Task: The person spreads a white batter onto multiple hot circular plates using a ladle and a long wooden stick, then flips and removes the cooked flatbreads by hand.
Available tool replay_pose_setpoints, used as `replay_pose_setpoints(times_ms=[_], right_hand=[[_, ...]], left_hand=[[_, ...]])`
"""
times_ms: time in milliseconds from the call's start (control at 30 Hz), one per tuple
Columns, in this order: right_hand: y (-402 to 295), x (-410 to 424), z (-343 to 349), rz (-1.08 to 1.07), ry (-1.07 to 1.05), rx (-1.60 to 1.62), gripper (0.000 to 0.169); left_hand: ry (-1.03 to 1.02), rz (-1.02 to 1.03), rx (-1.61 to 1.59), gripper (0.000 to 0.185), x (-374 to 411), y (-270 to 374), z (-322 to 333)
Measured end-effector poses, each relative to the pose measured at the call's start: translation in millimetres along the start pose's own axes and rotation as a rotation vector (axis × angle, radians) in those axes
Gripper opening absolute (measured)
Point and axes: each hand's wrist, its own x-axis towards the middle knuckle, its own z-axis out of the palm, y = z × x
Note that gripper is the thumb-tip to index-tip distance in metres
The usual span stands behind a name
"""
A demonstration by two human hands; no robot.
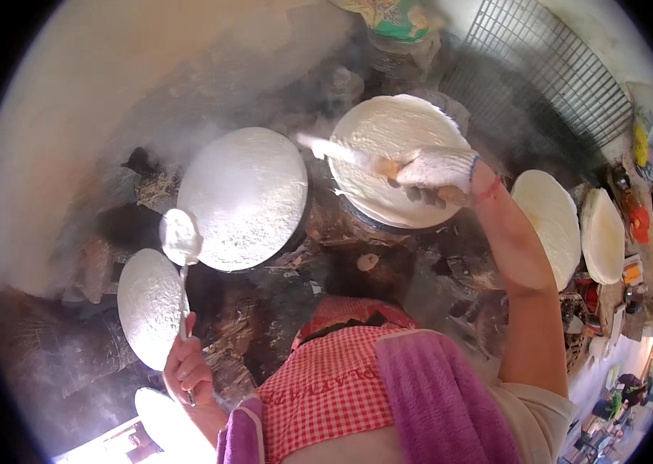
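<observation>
My bare left hand (189,365) is closed around the handle of a ladle (180,236), whose bowl looks coated with white batter. The ladle bowl is by the left edge of a large round pan covered by a white sheet (242,197); I cannot tell whether they touch. My right hand (434,171), in a knitted glove, grips the wooden handle of a flat-bladed tool (349,153), blurred along its blade. Below the tool and glove, a round pale flatbread (396,124) covers another pan (373,219), overlapping its rim.
Another round white sheet (150,307) lies at lower left, near a bright round thing (167,414). To the right are a pale flatbread (548,229) and a stack of flatbreads (603,236). A metal grid (541,64) stands behind. Steam blurs the sooty stove (234,325).
</observation>
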Motion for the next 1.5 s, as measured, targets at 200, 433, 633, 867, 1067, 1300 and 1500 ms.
replay_pose_setpoints(times_ms=[200,433,633,867,1067,1300,1500], right_hand=[[5,-2,-17,-0.494,0.343,0.446,0.027],[97,82,-94,-0.337,0.681,0.992,0.022],[146,45,5,-0.192,0.911,0.444,0.035],[242,23,134,-0.318,0.945,0.503,0.043],[258,-49,166,0.114,1.001,0.525,0.04],[367,-144,153,0.197,1.478,0.396,0.029],[381,-177,66,0.351,1.251,-0.058,0.039]], left_hand=[[-0.252,0.132,0.617,0.054,25,3,-8],[0.041,-0.276,0.045,0.053,49,15,14],[0.069,-0.222,0.006,0.054,31,11,-1],[-0.113,0.165,1.023,0.057,15,2,-16],[0.092,-0.312,0.356,0.056,40,-25,43],[0.165,-0.699,0.161,0.056,83,-61,5],[-0.146,-0.703,0.481,0.059,74,-123,15]])
